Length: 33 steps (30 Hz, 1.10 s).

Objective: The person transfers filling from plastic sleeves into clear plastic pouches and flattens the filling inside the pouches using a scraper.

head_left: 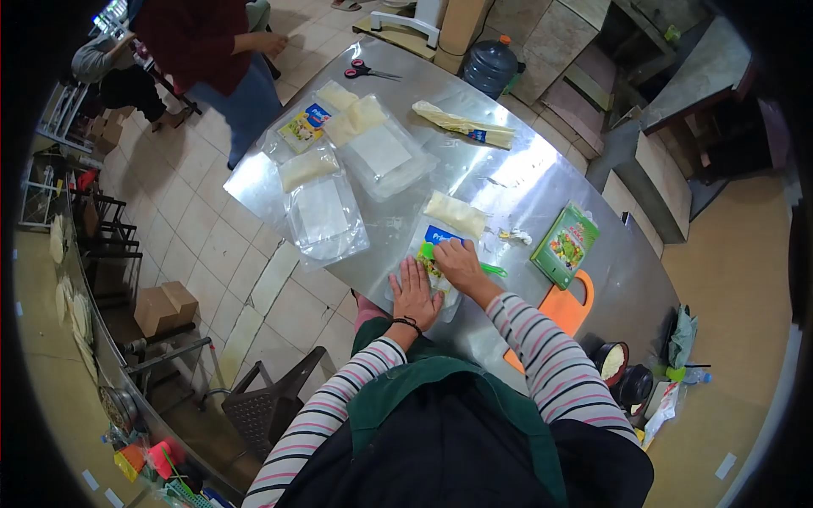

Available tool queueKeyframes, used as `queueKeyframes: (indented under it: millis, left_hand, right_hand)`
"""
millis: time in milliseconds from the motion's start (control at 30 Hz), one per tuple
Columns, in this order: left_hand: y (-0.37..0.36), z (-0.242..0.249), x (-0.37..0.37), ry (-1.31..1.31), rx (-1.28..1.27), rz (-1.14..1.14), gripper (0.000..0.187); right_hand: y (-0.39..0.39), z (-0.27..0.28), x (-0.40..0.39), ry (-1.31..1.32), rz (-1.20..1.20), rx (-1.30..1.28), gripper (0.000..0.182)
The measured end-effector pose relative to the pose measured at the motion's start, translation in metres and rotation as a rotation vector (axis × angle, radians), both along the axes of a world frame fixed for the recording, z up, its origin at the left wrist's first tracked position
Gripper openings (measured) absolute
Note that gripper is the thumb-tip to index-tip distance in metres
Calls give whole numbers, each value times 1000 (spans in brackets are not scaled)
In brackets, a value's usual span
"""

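In front of me on the metal table point(398, 229) lies a clear plastic food pack point(428, 222) with a blue and green printed label. A pale, flat, folded piece point(456, 213) shows at its far end. My left hand point(415, 292) rests flat on the near part of the pack, fingers stretched out. Closed over the label, my right hand point(461, 267) grips a slim green plastic tool point(494, 270); its ends stick out on both sides of the fingers, and its working end is hard to make out.
Several similar packs point(326, 207) lie to the left. Scissors point(373, 72) and a long crumpled wrapper point(461, 125) are farther off. On the right are a green box point(566, 245), an orange cutting board point(563, 311) and bowls point(610, 362). A person point(212, 68) stands beyond the left edge.
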<state>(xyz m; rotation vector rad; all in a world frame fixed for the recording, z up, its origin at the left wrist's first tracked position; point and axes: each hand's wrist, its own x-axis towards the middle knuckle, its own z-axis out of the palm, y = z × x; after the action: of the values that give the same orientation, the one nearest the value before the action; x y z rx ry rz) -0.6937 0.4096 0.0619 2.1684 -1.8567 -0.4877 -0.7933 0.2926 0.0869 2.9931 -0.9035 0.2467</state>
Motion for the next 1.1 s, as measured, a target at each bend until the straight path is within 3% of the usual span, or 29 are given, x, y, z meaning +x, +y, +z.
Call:
queueKeyframes:
  millis: [167,400,500,567,600,667,733,800,867,1033,1100]
  left_hand:
    - [-1,2,1,-8,25,-21,76]
    - [-1,6,3,44,65,-23,78]
    - [-2,16,8,182,124,-3,82]
    - [-3,13,11,244,102,18,81]
    - [-3,12,11,305,83,47,79]
    - [-12,26,14,296,132,109,73]
    - [-33,26,20,291,176,164,68]
    - [-65,14,38,411,-37,281,55]
    - [-93,18,50,366,-16,232,50]
    - [-139,1,63,371,33,194,38]
    - [-150,-2,67,357,323,51,31]
  right_hand:
    - [-29,1,-34,-64,20,-53,7]
    - [-50,2,-2,-24,53,-92,14]
    - [-32,0,-1,-164,-118,41,14]
    - [-4,2,-11,-447,-611,222,18]
    - [7,-2,-17,-443,-611,222,18]
    - [19,-19,-28,-548,-886,499,23]
    - [19,-23,-26,-525,-938,505,24]
    - [21,-24,-22,-504,-1003,511,24]
    - [17,-23,-21,-518,-1049,594,23]
    - [30,-20,-11,-597,-1025,519,17]
    - [41,-15,-4,-685,-920,318,11]
